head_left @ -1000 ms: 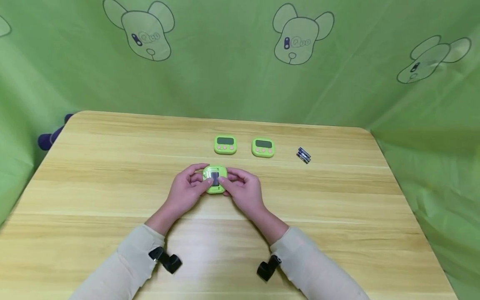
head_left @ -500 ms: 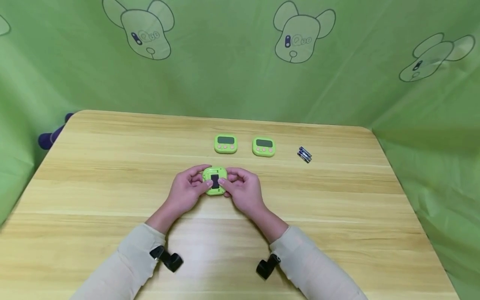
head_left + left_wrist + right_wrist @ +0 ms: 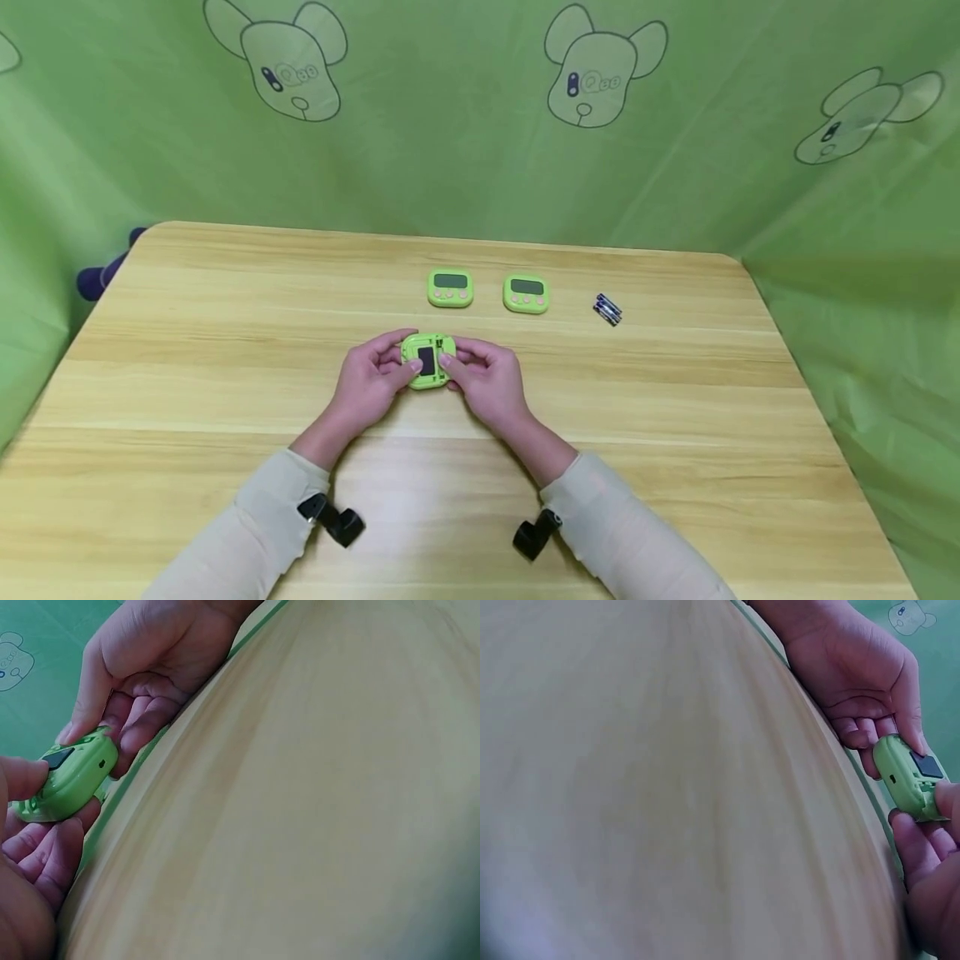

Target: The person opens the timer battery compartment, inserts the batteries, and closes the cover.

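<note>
In the head view, both hands hold a green digital timer (image 3: 414, 350) at mid-table, its back turned up. A black rectangle (image 3: 427, 361) sits on that back, and a narrow battery slot (image 3: 440, 343) shows along the right side. My left hand (image 3: 367, 375) grips the left edge, thumb on the back and fingers underneath. From the right, my right hand (image 3: 491, 379) pinches the timer, its thumb over the slot side. In the right wrist view a small green flap (image 3: 928, 804) stands out from the timer's body beside the thumb.
Two more green timers (image 3: 450, 302) (image 3: 526, 307) lie screen-up beyond the hands. To their right is a pair of small batteries (image 3: 607, 309). The wooden table (image 3: 225, 350) ends at a green curtain (image 3: 450, 167) with mouse drawings.
The timer has shifted slightly left between the hands. Its battery slot now shows on the right side, with the right thumb over it; the black rectangle is more exposed.
</note>
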The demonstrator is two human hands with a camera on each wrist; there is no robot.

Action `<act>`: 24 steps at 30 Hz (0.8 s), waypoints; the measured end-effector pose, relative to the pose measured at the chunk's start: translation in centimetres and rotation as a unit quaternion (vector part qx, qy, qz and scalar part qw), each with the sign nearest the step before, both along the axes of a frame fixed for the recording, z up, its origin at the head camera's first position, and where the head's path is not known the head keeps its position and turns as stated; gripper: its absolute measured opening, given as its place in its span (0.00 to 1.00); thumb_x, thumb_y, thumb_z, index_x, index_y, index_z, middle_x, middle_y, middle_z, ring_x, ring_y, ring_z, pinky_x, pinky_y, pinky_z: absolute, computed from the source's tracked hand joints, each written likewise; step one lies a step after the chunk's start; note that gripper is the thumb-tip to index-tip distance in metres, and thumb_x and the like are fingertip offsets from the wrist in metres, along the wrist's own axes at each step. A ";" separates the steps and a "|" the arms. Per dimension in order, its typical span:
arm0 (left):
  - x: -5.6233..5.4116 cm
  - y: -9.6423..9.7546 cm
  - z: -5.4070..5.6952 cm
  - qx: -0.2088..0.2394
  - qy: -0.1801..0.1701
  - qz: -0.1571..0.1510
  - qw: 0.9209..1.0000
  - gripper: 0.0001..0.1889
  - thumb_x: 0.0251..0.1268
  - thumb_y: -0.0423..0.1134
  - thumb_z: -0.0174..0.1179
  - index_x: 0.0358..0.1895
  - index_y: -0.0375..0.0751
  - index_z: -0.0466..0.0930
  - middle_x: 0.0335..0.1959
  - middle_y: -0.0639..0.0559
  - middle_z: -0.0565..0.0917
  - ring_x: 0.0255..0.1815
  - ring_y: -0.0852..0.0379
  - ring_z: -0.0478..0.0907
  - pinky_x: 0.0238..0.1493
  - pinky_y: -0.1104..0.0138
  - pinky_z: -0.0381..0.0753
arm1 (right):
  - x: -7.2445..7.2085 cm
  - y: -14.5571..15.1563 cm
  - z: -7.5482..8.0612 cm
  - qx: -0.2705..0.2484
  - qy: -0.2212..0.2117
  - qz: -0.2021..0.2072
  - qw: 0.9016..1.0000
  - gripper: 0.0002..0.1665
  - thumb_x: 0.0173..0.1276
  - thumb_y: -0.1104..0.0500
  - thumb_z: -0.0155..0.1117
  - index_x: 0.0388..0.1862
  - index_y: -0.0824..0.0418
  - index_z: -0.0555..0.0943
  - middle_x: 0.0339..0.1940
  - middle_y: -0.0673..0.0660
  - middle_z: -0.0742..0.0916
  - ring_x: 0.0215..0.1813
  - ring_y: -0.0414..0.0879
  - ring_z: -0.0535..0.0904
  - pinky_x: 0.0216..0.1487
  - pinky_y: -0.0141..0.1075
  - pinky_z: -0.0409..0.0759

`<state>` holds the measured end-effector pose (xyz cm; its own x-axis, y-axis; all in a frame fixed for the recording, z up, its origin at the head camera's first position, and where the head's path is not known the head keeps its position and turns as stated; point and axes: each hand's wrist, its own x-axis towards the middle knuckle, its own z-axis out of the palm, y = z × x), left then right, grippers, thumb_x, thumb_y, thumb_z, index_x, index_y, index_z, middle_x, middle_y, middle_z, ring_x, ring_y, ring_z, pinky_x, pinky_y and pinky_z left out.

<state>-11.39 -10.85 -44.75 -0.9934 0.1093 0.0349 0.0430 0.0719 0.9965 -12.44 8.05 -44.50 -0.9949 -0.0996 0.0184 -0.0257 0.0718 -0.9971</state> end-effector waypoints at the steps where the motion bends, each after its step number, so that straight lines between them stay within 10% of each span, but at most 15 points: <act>1: 0.0 0.0 0.0 0.000 -0.001 0.000 1.000 0.24 0.63 0.25 0.65 0.64 0.31 0.76 0.35 0.42 0.86 0.25 0.57 0.79 0.24 0.71 0.79 | 0.0 0.1 0.0 0.010 0.006 -0.002 1.000 0.16 0.63 0.70 0.72 0.51 0.69 0.85 0.36 0.61 0.88 0.34 0.46 0.86 0.36 0.38 0.87; 8: -0.3 0.1 -0.1 -0.002 0.006 -0.003 1.000 0.25 0.63 0.26 0.66 0.64 0.31 0.76 0.35 0.41 0.86 0.24 0.57 0.76 0.23 0.73 0.76 | -0.3 0.4 0.0 0.030 0.048 -0.032 0.998 0.14 0.59 0.70 0.75 0.45 0.71 0.87 0.32 0.60 0.87 0.33 0.44 0.80 0.35 0.27 0.81; 16: -0.3 0.3 -0.3 -0.009 0.010 -0.007 1.000 0.25 0.63 0.26 0.65 0.64 0.31 0.75 0.35 0.43 0.86 0.23 0.61 0.74 0.23 0.74 0.75 | 0.0 1.0 0.6 -0.040 -0.013 -0.019 0.999 0.10 0.61 0.74 0.71 0.40 0.74 0.81 0.29 0.61 0.84 0.27 0.43 0.80 0.30 0.34 0.85; 24: 0.0 0.2 -0.3 -0.014 0.008 0.001 1.000 0.25 0.63 0.27 0.65 0.65 0.33 0.76 0.33 0.45 0.86 0.23 0.62 0.73 0.22 0.75 0.73 | -0.1 3.0 1.0 0.016 -0.036 -0.017 0.999 0.11 0.60 0.73 0.72 0.39 0.70 0.79 0.27 0.59 0.85 0.29 0.46 0.83 0.33 0.38 0.86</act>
